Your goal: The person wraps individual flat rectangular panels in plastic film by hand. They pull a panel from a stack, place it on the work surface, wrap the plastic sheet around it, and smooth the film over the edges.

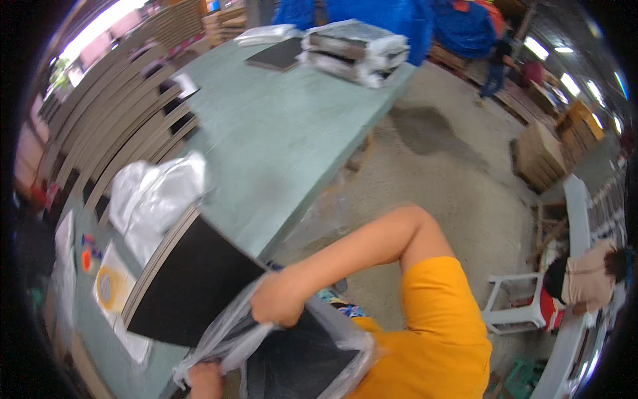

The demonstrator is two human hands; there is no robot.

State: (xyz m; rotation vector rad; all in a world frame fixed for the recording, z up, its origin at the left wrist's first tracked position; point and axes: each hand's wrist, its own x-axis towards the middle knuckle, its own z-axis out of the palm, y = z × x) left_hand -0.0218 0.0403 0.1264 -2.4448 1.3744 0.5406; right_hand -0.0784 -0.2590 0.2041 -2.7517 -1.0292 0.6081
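Note:
A clear plastic bag (355, 332) is stretched between my hands, with a dark flat panel (292, 362) showing inside it. My right hand (278, 299) is closed in a fist on the bag's upper rim. Lower down, at the bottom edge of the view, my left hand (205, 378) grips the other side of the rim; its fingers are partly hidden. Just beyond the bag's mouth lies a stack of black boards (193, 279) with pale edges, at the near end of the green table (266, 146). Crumpled clear plastic bags (159, 193) lie beside that stack.
Left of the boards are a tape roll (109, 287) and an orange-and-blue item (88, 256). Grey slats (113, 126) stand along the left. Plastic-wrapped bundles (355, 50) rest at the table's far end. A white stool (515, 302) and seated person (588, 279) are at right.

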